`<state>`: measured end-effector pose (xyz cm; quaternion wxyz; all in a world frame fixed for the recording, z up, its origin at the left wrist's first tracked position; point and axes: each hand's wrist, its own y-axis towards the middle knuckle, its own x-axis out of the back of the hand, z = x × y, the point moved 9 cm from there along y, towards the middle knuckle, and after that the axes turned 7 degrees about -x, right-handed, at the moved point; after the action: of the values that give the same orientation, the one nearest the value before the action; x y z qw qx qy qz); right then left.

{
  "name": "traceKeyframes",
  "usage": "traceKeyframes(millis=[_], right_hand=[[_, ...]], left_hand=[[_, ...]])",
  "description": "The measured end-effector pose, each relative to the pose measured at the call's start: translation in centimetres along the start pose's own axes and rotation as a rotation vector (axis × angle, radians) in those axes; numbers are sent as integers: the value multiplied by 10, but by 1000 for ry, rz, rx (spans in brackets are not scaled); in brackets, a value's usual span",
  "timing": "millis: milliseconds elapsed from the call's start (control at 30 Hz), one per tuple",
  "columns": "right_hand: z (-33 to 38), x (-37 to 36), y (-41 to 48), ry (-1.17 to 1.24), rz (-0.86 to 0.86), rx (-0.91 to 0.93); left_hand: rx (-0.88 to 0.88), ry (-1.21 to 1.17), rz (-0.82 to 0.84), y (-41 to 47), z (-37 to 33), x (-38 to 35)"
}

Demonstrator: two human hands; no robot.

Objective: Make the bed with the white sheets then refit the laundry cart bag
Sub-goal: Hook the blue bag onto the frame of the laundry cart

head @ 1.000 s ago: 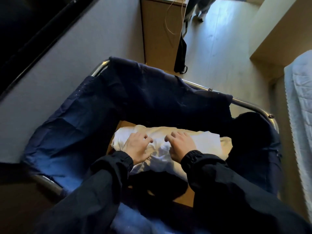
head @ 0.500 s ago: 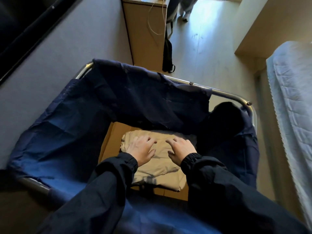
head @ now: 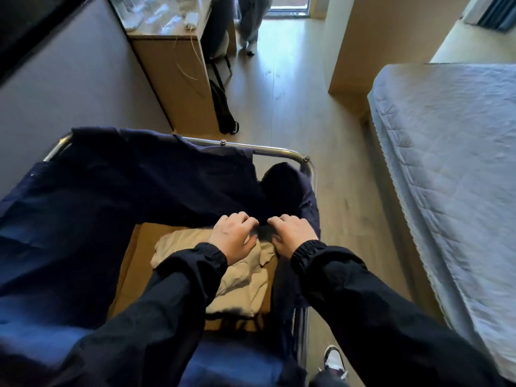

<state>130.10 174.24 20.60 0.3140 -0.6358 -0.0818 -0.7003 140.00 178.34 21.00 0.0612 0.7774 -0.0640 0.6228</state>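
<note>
Navy bag (head: 139, 196) pinched in left grip (head: 233, 236) and right grip (head: 293, 235) mid-frame; uneven tugging could slip it off rail (head: 275, 150).

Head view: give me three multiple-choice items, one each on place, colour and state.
1. Where does the folded cloth lie?
A. On the bed
B. In the cart, on the brown board
C. On the floor

2. What colour is the bag?
A. Dark blue
B. Red
C. White

3. How does the bag sit on the cart's far rail?
A. It covers the whole rail
B. It is off the right part, where bare metal shows
C. It is gone from the cart altogether

Key:
1. B: the folded cloth rests on the board inside the cart.
2. A: the bag is dark blue all over.
3. B: the rail is bare metal at its right end, while fabric drapes over the left part.
</note>
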Motion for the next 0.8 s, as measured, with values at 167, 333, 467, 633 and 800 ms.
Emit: traceKeyframes(millis=[167,333,467,633,800], right_hand=[[-77,24,-18,37,-15,51],[-139,54,-35,137,-63,62],[-180,73,-42,226,-91,68],[-218,99,-40,722,-157,50],[-256,105,-10,1110,-114,-93]], left_hand=[[57,5,-34,52,-79,6],[118,6,-80,92,-133,17],[188,-79,-144,106,-150,24],[363,-550,-358,112,-146,37],[561,-1005,-618,130,-136,39]])
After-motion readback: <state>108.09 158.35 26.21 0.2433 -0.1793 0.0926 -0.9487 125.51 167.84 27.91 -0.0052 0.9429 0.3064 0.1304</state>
